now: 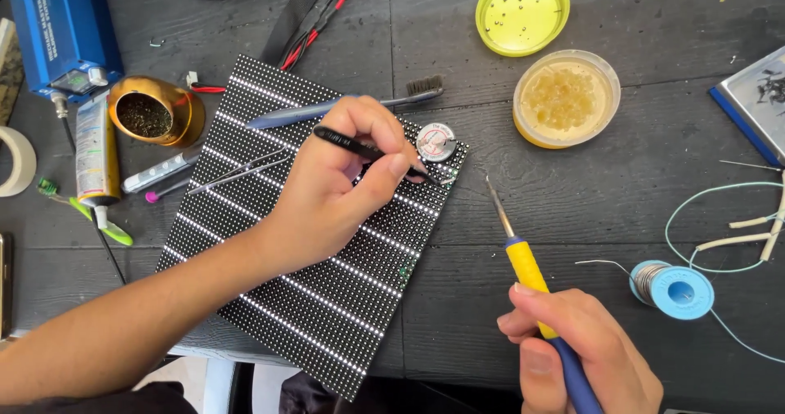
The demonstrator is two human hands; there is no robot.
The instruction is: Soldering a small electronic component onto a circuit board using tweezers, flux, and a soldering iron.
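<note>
A black LED matrix panel (327,299) with lit white rows lies tilted on the dark table. My left hand (335,185) rests on it, pinching black tweezers (343,141) whose tips reach the panel's right edge near a small round tin (436,141). My right hand (585,357) grips a soldering iron (523,258) with a yellow and blue handle. Its metal tip points up-left, hanging just right of the panel and apart from it.
A toothbrush (343,107) and spare tweezers (237,171) lie on the panel. An open flux jar (566,97) and its yellow lid (522,11) sit at the back. A blue solder spool (672,287) is on the right; a brass tip cleaner (154,111), glue tube (96,148) and blue box (65,29) are on the left.
</note>
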